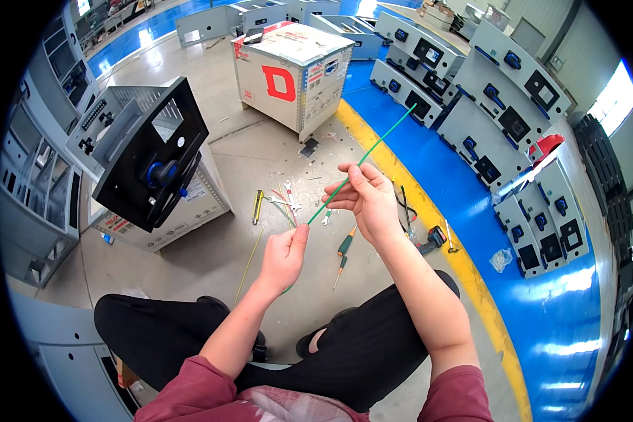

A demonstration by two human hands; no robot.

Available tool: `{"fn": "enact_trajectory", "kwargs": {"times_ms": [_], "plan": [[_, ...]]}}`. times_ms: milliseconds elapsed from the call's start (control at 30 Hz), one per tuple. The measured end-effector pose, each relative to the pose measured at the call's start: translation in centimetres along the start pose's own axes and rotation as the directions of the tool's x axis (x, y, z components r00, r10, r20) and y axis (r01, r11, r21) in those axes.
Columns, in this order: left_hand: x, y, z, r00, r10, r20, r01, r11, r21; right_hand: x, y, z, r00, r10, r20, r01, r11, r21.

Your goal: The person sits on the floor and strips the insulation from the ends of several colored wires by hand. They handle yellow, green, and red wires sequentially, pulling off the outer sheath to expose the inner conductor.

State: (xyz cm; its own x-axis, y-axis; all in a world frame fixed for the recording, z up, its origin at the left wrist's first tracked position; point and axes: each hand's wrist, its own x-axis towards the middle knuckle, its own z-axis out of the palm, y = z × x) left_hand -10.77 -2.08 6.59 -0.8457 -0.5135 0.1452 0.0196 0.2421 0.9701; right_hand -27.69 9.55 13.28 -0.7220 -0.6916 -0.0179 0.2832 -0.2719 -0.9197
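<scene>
Where left hand grips, green wire vanishes (lower end hidden), right hand pinching midway.

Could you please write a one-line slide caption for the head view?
Seated person's left hand and right hand hold a green wire taut above tools scattered on the floor.

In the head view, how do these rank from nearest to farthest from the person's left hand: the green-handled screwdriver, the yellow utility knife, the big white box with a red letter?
From the left hand:
1. Green-handled screwdriver, on the floor just to its right.
2. Yellow utility knife, on the floor ahead, slightly left.
3. Big white box with a red letter, far ahead.
</scene>
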Motion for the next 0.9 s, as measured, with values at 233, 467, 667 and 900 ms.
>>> {"fn": "enact_trajectory", "kwargs": {"times_ms": [233,467,667,900], "plan": [[-0.1,-0.2,-0.3,0.982,-0.146,0.119,0.166,0.969,-0.185,0.4,-0.1,-0.3,0.995,-0.097,-0.021,0.098,0.990,0.097],[0.0,-0.3,-0.7,0.988,-0.118,0.100,0.135,0.975,-0.175,0.5,0.1,-0.2,0.990,-0.137,-0.010,0.138,0.986,0.089],[0.0,0.1,-1.0,0.969,-0.158,0.190,0.212,0.925,-0.315,0.5,0.0,-0.6,0.993,-0.114,0.027,0.110,0.986,0.123],[-0.1,0.4,-1.1,0.899,-0.148,0.412,0.398,0.668,-0.629,0.6,-1.1,-1.3,0.984,-0.147,0.102,0.134,0.983,0.125]]}}
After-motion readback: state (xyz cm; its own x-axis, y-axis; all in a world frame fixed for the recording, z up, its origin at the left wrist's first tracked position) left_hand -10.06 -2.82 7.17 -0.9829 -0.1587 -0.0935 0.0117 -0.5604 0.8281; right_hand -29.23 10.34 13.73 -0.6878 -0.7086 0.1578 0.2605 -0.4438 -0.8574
